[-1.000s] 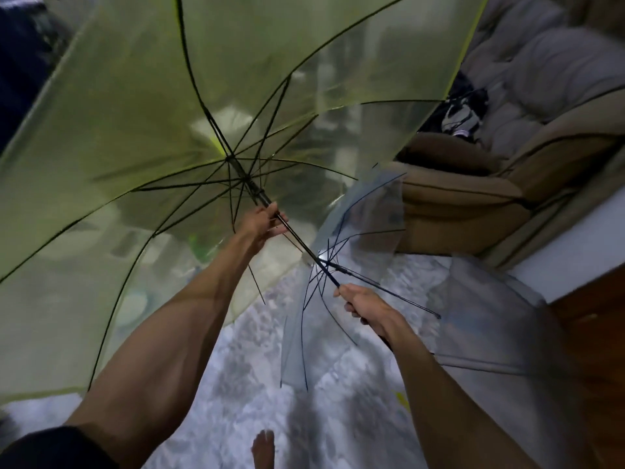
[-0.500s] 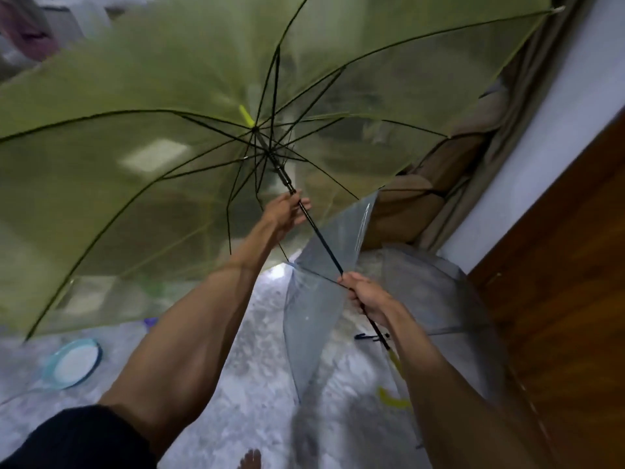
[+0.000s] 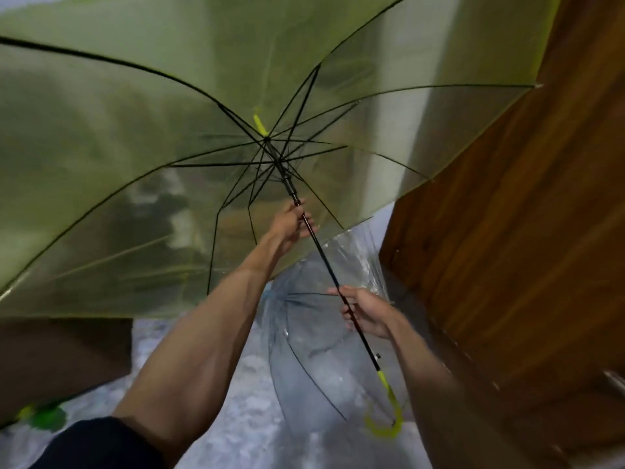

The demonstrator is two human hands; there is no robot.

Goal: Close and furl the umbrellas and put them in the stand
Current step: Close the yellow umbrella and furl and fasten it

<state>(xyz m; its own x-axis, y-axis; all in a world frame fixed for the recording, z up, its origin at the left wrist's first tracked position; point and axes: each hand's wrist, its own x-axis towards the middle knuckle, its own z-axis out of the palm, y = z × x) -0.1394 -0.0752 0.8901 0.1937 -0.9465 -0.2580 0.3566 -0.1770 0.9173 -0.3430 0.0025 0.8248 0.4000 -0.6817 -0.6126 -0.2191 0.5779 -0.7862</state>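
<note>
The left hand (image 3: 291, 225) was closed around the black shaft (image 3: 324, 265) just below the runner (image 3: 288, 185), fingers wrapped and not spread. The right hand (image 3: 367, 313) gripped the same shaft lower down, thumb and fingers pinched around it, with the yellow-green crook handle (image 3: 389, 414) hanging free below. The green umbrella (image 3: 142, 137) was fully open and held tilted, its canopy spread above and to the person's left, one rib tip (image 3: 537, 85) lying against or just beside the wooden door (image 3: 524, 231); contact could not be confirmed. Behind the shaft, a clear umbrella (image 3: 314, 363) lay open on the pale marbled floor (image 3: 236, 418), near the right forearm. Risks were judged as follows: drawing the runner down with fingers set close to it could nip the left hand; ribs folding inward could catch on the door or snag the clear canopy beneath; the swinging handle could strike that canopy; and a loose grip on the smooth shaft could let the umbrella twist. Count taken: two umbrellas, both open; two hands, both on one shaft; one crook handle in view; one door. No stand was visible. A green object (image 3: 47, 418) at lower left could not be identified.
</note>
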